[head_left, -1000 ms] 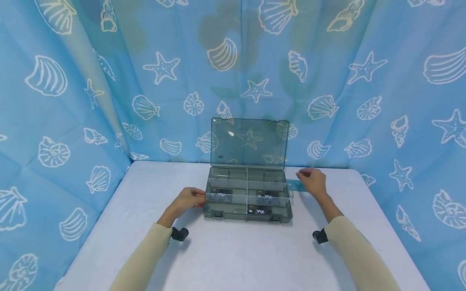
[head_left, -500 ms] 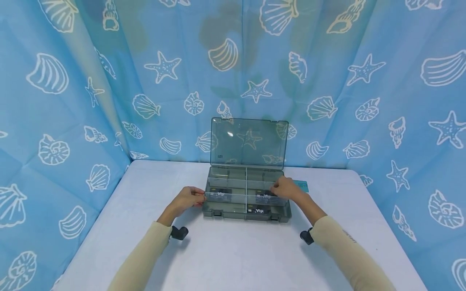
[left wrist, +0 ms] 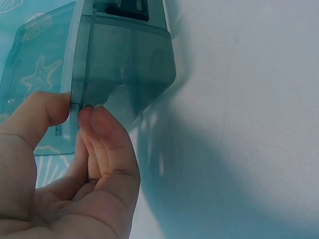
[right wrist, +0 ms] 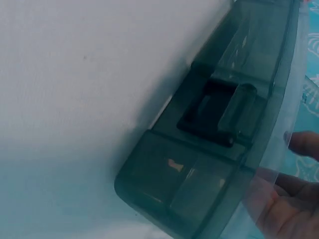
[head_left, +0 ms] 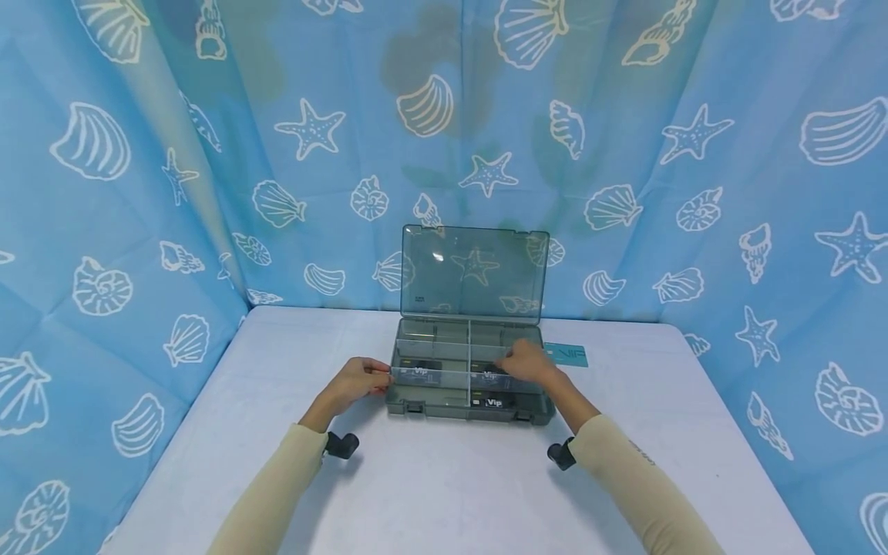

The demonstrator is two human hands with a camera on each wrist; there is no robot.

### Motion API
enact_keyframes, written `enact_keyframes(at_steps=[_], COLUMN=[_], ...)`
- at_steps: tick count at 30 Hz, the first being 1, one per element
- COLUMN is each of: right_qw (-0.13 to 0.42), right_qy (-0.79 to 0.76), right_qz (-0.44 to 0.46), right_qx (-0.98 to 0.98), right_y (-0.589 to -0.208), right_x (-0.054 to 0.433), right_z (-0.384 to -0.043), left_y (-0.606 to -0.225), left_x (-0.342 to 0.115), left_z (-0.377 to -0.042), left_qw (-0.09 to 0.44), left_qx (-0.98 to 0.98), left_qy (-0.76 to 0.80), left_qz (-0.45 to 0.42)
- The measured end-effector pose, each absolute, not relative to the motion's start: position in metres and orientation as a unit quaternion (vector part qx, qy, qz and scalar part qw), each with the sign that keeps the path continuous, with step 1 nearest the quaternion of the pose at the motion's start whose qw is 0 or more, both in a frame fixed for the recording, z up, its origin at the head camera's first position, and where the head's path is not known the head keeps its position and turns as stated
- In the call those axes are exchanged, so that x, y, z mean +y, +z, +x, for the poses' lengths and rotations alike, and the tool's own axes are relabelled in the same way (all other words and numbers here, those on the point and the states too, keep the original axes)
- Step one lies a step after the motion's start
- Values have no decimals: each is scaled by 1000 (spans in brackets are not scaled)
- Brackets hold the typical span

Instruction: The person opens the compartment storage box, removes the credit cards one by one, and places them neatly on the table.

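A smoky, see-through compartment box (head_left: pixel 455 412) stands on the table with its lid (head_left: pixel 475 274) raised. My left hand (head_left: pixel 357 379) pinches the rim at its left end; the left wrist view shows thumb (left wrist: pixel 56 107) and fingertips (left wrist: pixel 102 122) on either side of that edge. Reaching over the right end, my right hand (head_left: pixel 530 362) has its fingertips at a black Vip card (head_left: pixel 489 373) in the right middle compartment. In the right wrist view, thumb (right wrist: pixel 305 144) and fingers (right wrist: pixel 261 196) are spread apart, partly behind clear plastic. Other black Vip cards lie left (head_left: pixel 419 372) and front right (head_left: pixel 492 401).
Clear dividers (head_left: pixel 433 378) split the box into several compartments. A teal card (head_left: pixel 569 355) lies on the white table (head_left: pixel 444 486) by the box's back right corner. A blue shell-print curtain (head_left: pixel 312 193) hangs close behind the lid.
My right hand has left the teal card and come left into the box. The Vip card under its fingertips has shifted left toward the middle divider. My left hand stays put.
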State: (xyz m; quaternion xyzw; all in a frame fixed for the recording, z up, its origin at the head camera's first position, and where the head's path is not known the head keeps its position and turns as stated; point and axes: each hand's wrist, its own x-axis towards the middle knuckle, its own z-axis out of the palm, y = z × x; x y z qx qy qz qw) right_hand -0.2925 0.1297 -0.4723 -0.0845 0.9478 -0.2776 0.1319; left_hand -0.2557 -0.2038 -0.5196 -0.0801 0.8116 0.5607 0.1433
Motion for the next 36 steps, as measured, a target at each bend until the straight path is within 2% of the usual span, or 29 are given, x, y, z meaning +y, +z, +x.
enact_keyframes(at_steps=[3,9,12,14,19,28,36], right_qw=[148,236,254,238,160,92,72], right_qy=[-317,-482,-540,-525,-433,-372,-486], right_qz=[-68,1,24,17,-11,-51,-36], right_qx=[934,843,802,817,887,922,871], right_y=[-474,-473,-472,-474,-485,-495,-485], right_x=[133,143,146,147,147,155,171], right_z=[-296,-304,-307,-307,-300,-297,-294], left_y=[-519,-517,-516,-516,-521,-524,-522], left_x=[-204,-204,-205,-205,-206,-203,-203], left_z=[-257,-256,-256,-255,-250,-252,-252], left_qw=[143,143,140,138,145,146,145], left_qx=[812,805,801,800,791,785,782], left_qy=[560,571,578,580,589,595,600], left_qz=[-77,-73,-68,-69,-80,-87,-91])
